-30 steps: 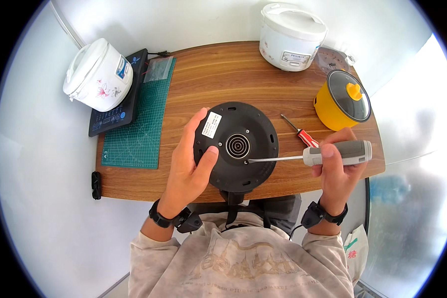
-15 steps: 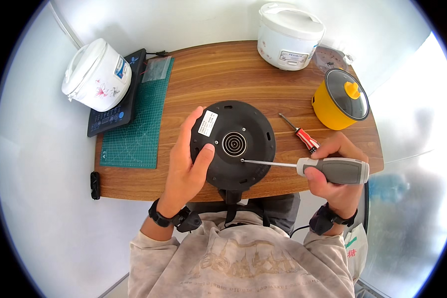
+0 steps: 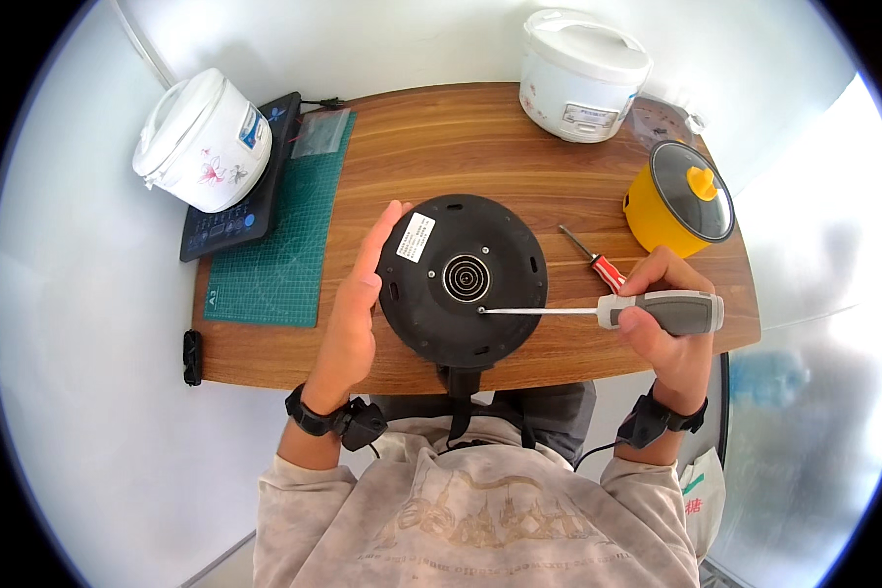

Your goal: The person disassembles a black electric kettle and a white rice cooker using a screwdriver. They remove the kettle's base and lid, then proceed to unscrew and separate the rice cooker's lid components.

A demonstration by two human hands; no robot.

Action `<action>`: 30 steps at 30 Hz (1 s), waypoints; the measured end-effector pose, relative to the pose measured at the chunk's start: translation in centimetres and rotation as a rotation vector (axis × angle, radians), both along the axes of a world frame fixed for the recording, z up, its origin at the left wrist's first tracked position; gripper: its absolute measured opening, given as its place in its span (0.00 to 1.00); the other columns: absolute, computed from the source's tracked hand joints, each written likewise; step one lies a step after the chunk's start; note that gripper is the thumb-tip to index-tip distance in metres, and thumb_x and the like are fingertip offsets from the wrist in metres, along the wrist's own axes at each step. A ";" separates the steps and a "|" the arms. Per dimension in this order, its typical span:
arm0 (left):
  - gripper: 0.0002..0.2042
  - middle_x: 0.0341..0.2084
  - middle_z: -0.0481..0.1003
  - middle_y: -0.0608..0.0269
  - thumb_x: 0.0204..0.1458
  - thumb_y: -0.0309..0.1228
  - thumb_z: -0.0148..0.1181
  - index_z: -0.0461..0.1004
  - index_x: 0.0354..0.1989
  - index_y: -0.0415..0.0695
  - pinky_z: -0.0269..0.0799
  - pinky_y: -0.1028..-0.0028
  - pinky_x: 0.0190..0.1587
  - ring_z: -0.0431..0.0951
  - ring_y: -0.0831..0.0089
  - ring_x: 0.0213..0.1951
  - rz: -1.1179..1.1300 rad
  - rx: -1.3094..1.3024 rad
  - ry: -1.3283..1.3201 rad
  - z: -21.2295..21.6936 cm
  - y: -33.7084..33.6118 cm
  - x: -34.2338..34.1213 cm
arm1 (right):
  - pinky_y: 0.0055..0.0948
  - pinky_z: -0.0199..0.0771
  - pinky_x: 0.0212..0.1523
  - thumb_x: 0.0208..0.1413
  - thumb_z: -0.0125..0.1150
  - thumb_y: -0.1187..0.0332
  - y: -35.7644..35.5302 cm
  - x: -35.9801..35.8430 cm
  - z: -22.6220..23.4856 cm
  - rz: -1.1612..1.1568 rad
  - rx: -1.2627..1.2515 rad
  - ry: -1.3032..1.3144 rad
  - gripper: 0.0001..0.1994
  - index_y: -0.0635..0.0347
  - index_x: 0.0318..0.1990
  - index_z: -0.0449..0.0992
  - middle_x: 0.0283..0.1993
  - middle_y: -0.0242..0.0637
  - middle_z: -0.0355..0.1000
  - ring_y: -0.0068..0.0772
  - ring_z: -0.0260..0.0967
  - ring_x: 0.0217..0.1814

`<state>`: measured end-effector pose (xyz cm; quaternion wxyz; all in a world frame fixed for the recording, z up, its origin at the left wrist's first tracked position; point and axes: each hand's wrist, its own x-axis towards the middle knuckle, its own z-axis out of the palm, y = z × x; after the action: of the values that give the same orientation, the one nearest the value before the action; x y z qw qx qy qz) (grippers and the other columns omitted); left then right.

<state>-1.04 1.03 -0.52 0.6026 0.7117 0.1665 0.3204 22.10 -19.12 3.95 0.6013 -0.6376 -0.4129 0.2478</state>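
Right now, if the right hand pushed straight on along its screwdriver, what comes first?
Likely the lowest silver screw on the black disc: the grey screwdriver in the right hand shows its tip there, though contact is hard to judge.

A white rice cooker (image 3: pixel 206 152) with a floral print sits on a black induction cooktop (image 3: pixel 227 227) at the left of a wood-grain desk (image 3: pixel 431 147), beside a green cutting mat (image 3: pixel 265 284) topped at its far end by a clear plastic bag (image 3: pixel 320 134). A second white rice cooker (image 3: pixel 578 83) stands at the rear edge, near a yellow pot (image 3: pixel 657 214) with a dark, see-through lid (image 3: pixel 674 178) and yellow knob (image 3: pixel 701 183). A small black object (image 3: pixel 192 358) lies by the left edge; a white bag (image 3: pixel 704 500) shows at lower right.
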 end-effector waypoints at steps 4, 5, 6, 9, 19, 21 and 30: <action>0.34 0.74 0.54 0.47 0.67 0.45 0.33 0.47 0.76 0.35 0.48 0.66 0.74 0.55 0.58 0.74 -0.034 -0.007 0.009 0.2 0.5 -0.4 | 0.18 0.67 0.33 0.44 0.74 0.63 0.0 0.1 0.0 0.032 0.004 -0.001 0.15 0.59 0.33 0.75 0.30 0.28 0.74 0.17 0.69 0.31; 0.34 0.74 0.54 0.47 0.66 0.44 0.33 0.47 0.76 0.35 0.48 0.66 0.74 0.55 0.58 0.74 -0.033 -0.011 0.011 0.2 0.5 -0.4 | 0.19 0.67 0.33 0.44 0.74 0.63 0.1 0.1 -0.2 0.043 0.017 -0.007 0.14 0.59 0.34 0.75 0.30 0.28 0.74 0.17 0.69 0.31; 0.34 0.74 0.54 0.47 0.66 0.44 0.34 0.47 0.76 0.35 0.47 0.66 0.74 0.55 0.58 0.74 -0.033 -0.013 0.015 0.2 0.5 -0.4 | 0.19 0.67 0.33 0.44 0.75 0.62 0.1 0.0 -0.3 0.033 0.061 -0.011 0.16 0.59 0.34 0.75 0.30 0.28 0.74 0.17 0.69 0.31; 0.34 0.74 0.54 0.47 0.64 0.42 0.36 0.47 0.76 0.35 0.46 0.66 0.74 0.54 0.58 0.74 -0.036 -0.009 0.024 0.2 0.6 -0.4 | 0.19 0.67 0.33 0.44 0.78 0.60 -0.1 -0.1 -1.1 -0.021 0.196 -0.026 0.19 0.60 0.36 0.75 0.31 0.30 0.74 0.18 0.70 0.31; 0.39 0.73 0.57 0.49 0.52 0.36 0.46 0.49 0.76 0.36 0.48 0.66 0.74 0.57 0.60 0.73 -0.012 -0.149 0.016 -0.4 0.7 -0.4 | 0.20 0.73 0.36 0.49 0.76 0.73 -1.4 2.1 -3.7 -0.392 0.132 -0.105 0.15 0.62 0.44 0.78 0.40 0.35 0.77 0.22 0.74 0.37; 0.40 0.72 0.58 0.49 0.51 0.36 0.46 0.49 0.76 0.36 0.50 0.67 0.73 0.60 0.61 0.72 -0.034 -0.226 -0.006 -0.5 1.2 -0.5 | 0.19 0.73 0.37 0.49 0.75 0.74 -1.4 2.1 -4.2 -0.355 0.114 -0.051 0.16 0.61 0.45 0.78 0.41 0.34 0.78 0.23 0.74 0.38; 0.39 0.70 0.61 0.49 0.51 0.35 0.46 0.50 0.75 0.36 0.57 0.67 0.71 0.64 0.63 0.69 -0.078 -0.420 -0.084 -1.6 1.6 -0.1 | 0.27 0.79 0.42 0.56 0.71 0.63 -1.3 1.8 -4.5 -0.058 0.246 0.145 0.18 0.66 0.48 0.78 0.43 0.40 0.78 0.29 0.78 0.40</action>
<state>-1.16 2.66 -2.07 0.7559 0.5626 0.1766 0.2845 23.94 -20.45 -0.52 0.7102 -0.5511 -0.3771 0.2230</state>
